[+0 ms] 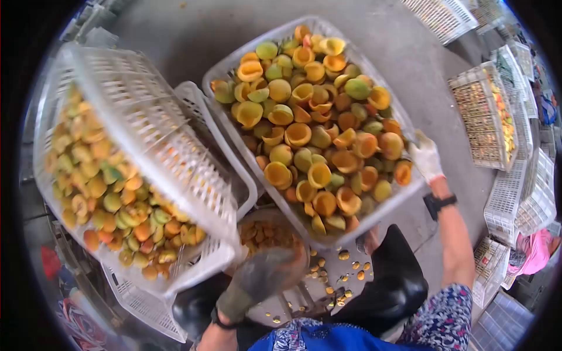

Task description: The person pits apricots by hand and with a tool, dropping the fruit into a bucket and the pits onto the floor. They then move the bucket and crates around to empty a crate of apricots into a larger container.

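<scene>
My right hand (426,157), in a white glove, is closed on the right rim of a white plastic crate (234,153) in front of me. Halved, pitted apricots (297,135) fill this crate, many with the hollow side up. My left hand (266,279), in a dark grey glove, is smeared by motion, so its fingers cannot be made out. It is over the near edge of a round tub (269,231), which holds orange apricot pieces and stands between the crates.
At the left, a large white slatted crate (158,128) tilts towards me, full of apricots (111,199). Another crate (140,301) lies beneath it. Several apricot pieces (328,275) are scattered on the floor by my black boots. Crates (480,117) line the right side, near a person in pink (531,251).
</scene>
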The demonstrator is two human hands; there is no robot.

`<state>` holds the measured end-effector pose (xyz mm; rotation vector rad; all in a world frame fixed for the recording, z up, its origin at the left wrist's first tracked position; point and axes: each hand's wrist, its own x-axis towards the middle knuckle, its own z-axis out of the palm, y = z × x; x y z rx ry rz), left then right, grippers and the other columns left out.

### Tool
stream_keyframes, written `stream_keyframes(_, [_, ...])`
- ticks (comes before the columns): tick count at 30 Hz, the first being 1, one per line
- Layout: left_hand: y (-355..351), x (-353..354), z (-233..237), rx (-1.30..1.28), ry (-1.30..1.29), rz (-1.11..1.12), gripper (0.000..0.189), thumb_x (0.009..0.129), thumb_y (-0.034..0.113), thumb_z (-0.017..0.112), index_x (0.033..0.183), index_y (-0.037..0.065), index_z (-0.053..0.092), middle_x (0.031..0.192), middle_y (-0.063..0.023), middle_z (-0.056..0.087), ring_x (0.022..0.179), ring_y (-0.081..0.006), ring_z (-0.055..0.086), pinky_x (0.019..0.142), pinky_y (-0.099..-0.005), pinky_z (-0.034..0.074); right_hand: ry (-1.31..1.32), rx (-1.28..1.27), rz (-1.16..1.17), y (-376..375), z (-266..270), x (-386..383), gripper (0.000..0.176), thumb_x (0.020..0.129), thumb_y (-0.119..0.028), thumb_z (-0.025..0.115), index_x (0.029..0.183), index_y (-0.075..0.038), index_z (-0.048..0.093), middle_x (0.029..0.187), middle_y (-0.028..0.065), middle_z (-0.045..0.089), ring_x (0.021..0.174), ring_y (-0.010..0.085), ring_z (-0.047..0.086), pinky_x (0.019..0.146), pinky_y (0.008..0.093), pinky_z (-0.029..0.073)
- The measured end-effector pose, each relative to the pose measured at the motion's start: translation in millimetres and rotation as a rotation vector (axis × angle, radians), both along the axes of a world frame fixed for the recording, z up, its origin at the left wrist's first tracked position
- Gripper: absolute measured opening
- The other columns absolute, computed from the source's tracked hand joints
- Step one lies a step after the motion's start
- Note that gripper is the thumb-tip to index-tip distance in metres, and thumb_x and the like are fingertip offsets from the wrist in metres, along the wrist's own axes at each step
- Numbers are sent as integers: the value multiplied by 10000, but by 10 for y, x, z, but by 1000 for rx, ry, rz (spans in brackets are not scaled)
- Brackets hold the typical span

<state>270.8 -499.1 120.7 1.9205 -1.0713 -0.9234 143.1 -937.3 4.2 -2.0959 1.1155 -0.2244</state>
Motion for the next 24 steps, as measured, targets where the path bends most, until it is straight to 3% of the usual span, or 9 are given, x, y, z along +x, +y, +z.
stream_keyframes(2, [-37, 155, -69, -126, 175, -58, 308, 838, 24, 601, 1144, -16, 596, 1036, -164, 668, 838, -249, 663, 712, -335, 540, 233, -951, 583, -243, -291, -310, 288, 853, -86, 561, 1116, 19, 610, 1041, 201, 647, 918, 378, 617, 836, 394, 505])
stream_keyframes(3, [19, 140, -150, -97, 203, -51, 308, 838, 24, 601, 1144, -16, 596, 1036, -164, 668, 838, -249, 663, 712, -335, 540, 217, -439, 436, -162, -72, -147, 252, 846, -60, 556, 1078, 5, 630, 1091, 200, 627, 931, 381, 614, 832, 424, 505])
stream_keyframes(5, [151, 43, -286, 69, 504, 105, 772, 769, 236, 798, 1367, -21, 384, 1323, -201, 514, 1184, -318, 553, 937, -404, 487, 466, -793, 591, -173, -56, -254, 227, 833, -42, 554, 1037, -5, 645, 1172, 216, 591, 967, 379, 609, 832, 447, 498])
stream_keyframes(9, [8, 130, -336, 266, 564, 272, 695, 789, 211, 752, 1347, -29, 413, 1277, -197, 541, 1128, -295, 571, 903, -383, 497, 559, -578, 335, -183, -46, -427, 336, 816, 17, 567, 1148, 3, 611, 1286, 242, 527, 1169, 368, 530, 998, 420, 421])
stream_keyframes(13, [-109, 158, -332, 366, 580, 368, 622, 808, 185, 705, 1326, -37, 441, 1231, -192, 568, 1072, -273, 588, 870, -362, 508, 823, -875, 612, -141, 70, -365, 410, 848, 34, 524, 1257, 13, 543, 1317, 229, 522, 1199, 324, 531, 1010, 376, 414])
stream_keyframes(15, [-158, 181, -345, 394, 586, 397, 587, 818, 173, 682, 1316, -40, 456, 1208, -190, 581, 1044, -261, 597, 853, -351, 513, 378, -13, -115, -18, 127, -99, 455, 850, 65, 478, 1305, 56, 486, 1280, 206, 559, 1153, 255, 559, 983, 330, 434])
stream_keyframes(22, [-279, 235, -370, 461, 629, 477, 474, 852, 128, 600, 1279, -54, 506, 1128, -182, 628, 946, -221, 629, 795, -314, 532, 296, 27, -97, 60, 132, -61, 407, 898, 63, 424, 1299, 129, 441, 1201, 193, 590, 1050, 192, 591, 885, 298, 490])
stream_keyframes(23, [-301, 239, -370, 461, 633, 489, 460, 857, 122, 589, 1274, -56, 513, 1116, -181, 635, 932, -215, 633, 786, -309, 534, 72, -129, -32, 107, 35, -39, 223, 899, -69, 530, 1083, 37, 599, 792, 92, 666, 684, 122, 583, 600, 296, 472])
stream_keyframes(24, [-307, 235, -354, 463, 635, 499, 446, 862, 116, 577, 1269, -58, 520, 1105, -180, 642, 918, -210, 638, 778, -303, 537, 148, -200, 43, 92, 60, -42, 210, 903, -75, 526, 1069, 32, 598, 773, 91, 658, 661, 130, 580, 589, 304, 470])
